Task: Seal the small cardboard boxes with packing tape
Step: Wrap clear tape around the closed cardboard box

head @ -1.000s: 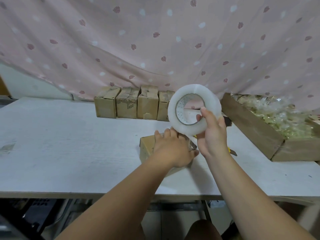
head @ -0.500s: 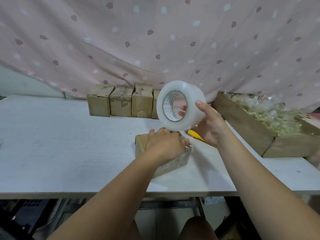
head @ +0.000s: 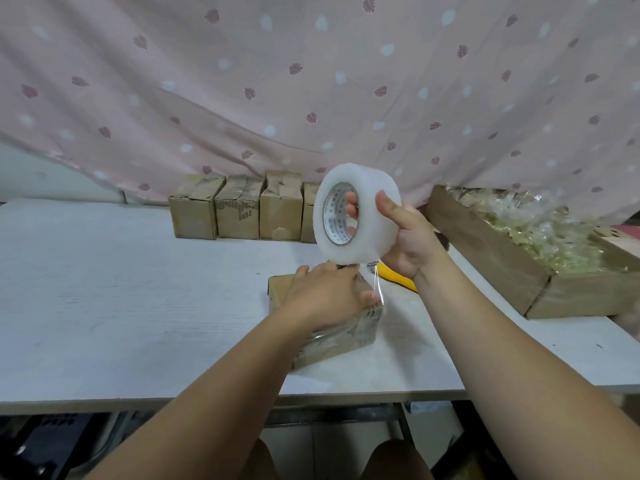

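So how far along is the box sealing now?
Done, apparently: four boxes lined up at the back, some showing glossy tape. In hand: the left hand presses the front box, its near side already taped, while the right hand holds the tape roll above, a strip running down to the box. Left: cutting that strip; the yellow cutter lies nearby.

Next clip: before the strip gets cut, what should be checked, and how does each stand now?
1. Left hand presses the box: ok.
2. Right hand grips the roll, fingers through its core: ok.
3. Strip runs from roll to box: ok.
4. Strip flat on box top: cannot tell, hand covers it.
5. Cutter in hand: not ok, lies on table behind right wrist.
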### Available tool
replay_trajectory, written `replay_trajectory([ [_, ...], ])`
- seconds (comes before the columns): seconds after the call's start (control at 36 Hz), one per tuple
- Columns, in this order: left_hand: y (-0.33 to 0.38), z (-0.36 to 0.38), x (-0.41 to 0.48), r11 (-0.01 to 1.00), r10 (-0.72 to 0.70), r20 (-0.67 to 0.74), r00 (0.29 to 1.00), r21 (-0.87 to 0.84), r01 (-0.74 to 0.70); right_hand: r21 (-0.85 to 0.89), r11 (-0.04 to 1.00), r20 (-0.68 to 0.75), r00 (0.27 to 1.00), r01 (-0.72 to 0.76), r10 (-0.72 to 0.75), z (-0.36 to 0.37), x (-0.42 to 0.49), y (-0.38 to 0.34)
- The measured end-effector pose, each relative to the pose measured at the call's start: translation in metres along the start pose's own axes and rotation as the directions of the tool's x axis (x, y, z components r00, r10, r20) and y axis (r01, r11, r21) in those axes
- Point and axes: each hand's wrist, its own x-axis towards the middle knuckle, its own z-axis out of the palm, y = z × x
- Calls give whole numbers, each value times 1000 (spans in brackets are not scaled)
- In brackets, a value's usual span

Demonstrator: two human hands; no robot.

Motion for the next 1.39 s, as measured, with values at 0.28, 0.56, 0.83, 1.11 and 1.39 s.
replay_trajectory([
  [0.28, 4, 0, -4, 996, 29, -6, 1000, -89, -30, -95, 994, -259, 966, -52, 26, -4, 16, 38],
  [0.56, 4, -2, -4, 967, -101, -98, 990, -246, 74, -375, 925, -203, 979, -53, -27, 1, 32, 26],
  [0.83, -10, -12, 3, 958, -168, -67, 983, -246, 147, -519, 854, -113, 993, -41, -22, 9, 33, 29],
  [1.11, -5, -9, -1, 932, -218, -169, 961, -328, 154, -535, 838, -180, 984, -110, 14, -3, 25, 47],
  [1.39, -4, -12, 9, 940, -250, -160, 955, -276, 200, -526, 826, -198, 974, -202, 113, -12, 22, 57],
])
